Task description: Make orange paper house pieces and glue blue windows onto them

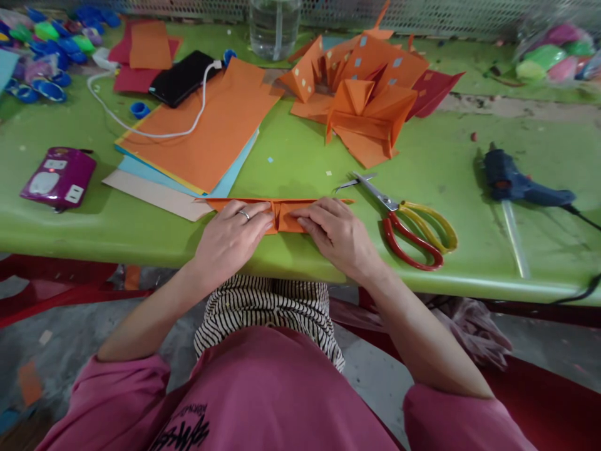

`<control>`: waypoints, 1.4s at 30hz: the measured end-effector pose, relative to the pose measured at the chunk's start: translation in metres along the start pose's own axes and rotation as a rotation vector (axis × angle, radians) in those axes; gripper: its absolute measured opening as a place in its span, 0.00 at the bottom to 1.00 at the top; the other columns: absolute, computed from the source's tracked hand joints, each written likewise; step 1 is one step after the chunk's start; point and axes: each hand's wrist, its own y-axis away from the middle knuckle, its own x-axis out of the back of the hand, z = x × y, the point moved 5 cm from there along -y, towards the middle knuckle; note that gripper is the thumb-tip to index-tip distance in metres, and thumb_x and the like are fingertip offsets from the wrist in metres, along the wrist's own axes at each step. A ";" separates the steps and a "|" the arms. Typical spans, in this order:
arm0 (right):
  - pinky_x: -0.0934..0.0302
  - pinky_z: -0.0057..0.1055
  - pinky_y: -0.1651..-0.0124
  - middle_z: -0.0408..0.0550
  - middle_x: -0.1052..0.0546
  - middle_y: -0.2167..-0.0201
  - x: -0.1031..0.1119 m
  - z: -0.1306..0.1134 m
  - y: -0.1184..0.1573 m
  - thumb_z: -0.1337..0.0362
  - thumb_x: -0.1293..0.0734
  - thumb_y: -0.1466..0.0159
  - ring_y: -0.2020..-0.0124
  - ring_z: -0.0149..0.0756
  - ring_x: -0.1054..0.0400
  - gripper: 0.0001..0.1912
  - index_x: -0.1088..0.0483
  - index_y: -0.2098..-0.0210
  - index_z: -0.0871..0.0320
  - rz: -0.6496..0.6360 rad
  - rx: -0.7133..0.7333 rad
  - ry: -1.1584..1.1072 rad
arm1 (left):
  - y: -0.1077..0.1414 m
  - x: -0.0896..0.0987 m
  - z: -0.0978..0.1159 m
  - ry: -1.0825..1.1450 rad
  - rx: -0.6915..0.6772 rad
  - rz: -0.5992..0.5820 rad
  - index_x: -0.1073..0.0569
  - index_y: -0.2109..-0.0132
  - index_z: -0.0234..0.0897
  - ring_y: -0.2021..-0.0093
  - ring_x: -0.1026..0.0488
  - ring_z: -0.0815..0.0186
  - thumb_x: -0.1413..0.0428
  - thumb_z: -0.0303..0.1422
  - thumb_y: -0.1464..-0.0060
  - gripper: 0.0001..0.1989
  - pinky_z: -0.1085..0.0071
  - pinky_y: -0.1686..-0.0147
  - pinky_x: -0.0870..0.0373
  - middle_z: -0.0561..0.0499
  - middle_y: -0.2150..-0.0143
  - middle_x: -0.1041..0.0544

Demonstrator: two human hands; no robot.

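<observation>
A strip of folded orange paper (286, 220) lies along the near edge of the green table, with a crease or pleat near its middle. My left hand (235, 235) presses on its left part, fingers together and a ring on one finger. On the right part, my right hand (335, 232) grips the paper with curled fingers and thumb. Parts of the strip are hidden under both hands. Just right of my right hand lie scissors (392, 213) with one red and one yellow handle, blades parted.
Behind my left hand is a stack of coloured paper (206, 134) with a black phone (181, 78) and white cable. Folded orange paper pieces (364, 100) stand at the back. A glue gun (521, 181) is on the right, a purple power socket (61, 178) on the left.
</observation>
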 end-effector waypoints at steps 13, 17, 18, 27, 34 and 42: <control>0.33 0.41 0.52 0.52 0.21 0.59 0.001 0.000 0.001 0.60 0.41 0.26 0.58 0.42 0.29 0.14 0.23 0.52 0.53 -0.017 -0.016 -0.021 | 0.000 0.001 0.001 0.027 -0.020 -0.029 0.22 0.54 0.35 0.55 0.22 0.62 0.51 0.28 0.31 0.12 0.63 0.52 0.25 0.45 0.49 0.17; 0.34 0.42 0.51 0.53 0.21 0.58 0.002 -0.002 0.001 0.55 0.40 0.26 0.57 0.43 0.28 0.17 0.23 0.51 0.54 -0.024 -0.007 -0.050 | -0.001 -0.001 -0.001 0.091 0.017 -0.063 0.22 0.50 0.35 0.52 0.23 0.60 0.51 0.32 0.30 0.13 0.61 0.49 0.26 0.44 0.46 0.18; 0.34 0.42 0.51 0.53 0.21 0.58 0.002 -0.003 0.002 0.53 0.39 0.27 0.57 0.43 0.29 0.18 0.23 0.51 0.55 -0.027 -0.004 -0.052 | -0.001 -0.001 -0.001 0.100 0.022 -0.076 0.23 0.48 0.34 0.51 0.23 0.59 0.51 0.33 0.30 0.13 0.60 0.48 0.26 0.43 0.45 0.18; 0.34 0.40 0.53 0.54 0.25 0.58 0.001 -0.007 0.004 0.57 0.40 0.26 0.58 0.43 0.33 0.18 0.23 0.47 0.55 -0.012 0.028 0.104 | -0.001 -0.005 -0.004 0.076 0.076 -0.052 0.26 0.49 0.33 0.54 0.22 0.59 0.50 0.28 0.31 0.10 0.62 0.51 0.24 0.42 0.51 0.17; 0.35 0.43 0.53 0.55 0.25 0.57 0.001 -0.010 0.006 0.57 0.40 0.26 0.56 0.45 0.33 0.19 0.23 0.46 0.56 -0.011 0.030 0.135 | -0.003 -0.002 -0.001 -0.028 0.047 -0.024 0.23 0.54 0.35 0.53 0.22 0.58 0.49 0.29 0.32 0.10 0.61 0.51 0.24 0.43 0.49 0.19; 0.39 0.43 0.53 0.53 0.21 0.54 0.001 -0.012 0.009 0.59 0.39 0.27 0.56 0.45 0.33 0.16 0.23 0.46 0.54 0.012 0.055 0.193 | 0.006 0.003 0.012 -0.062 -0.012 -0.103 0.25 0.47 0.34 0.53 0.22 0.56 0.49 0.30 0.31 0.12 0.59 0.54 0.25 0.43 0.49 0.17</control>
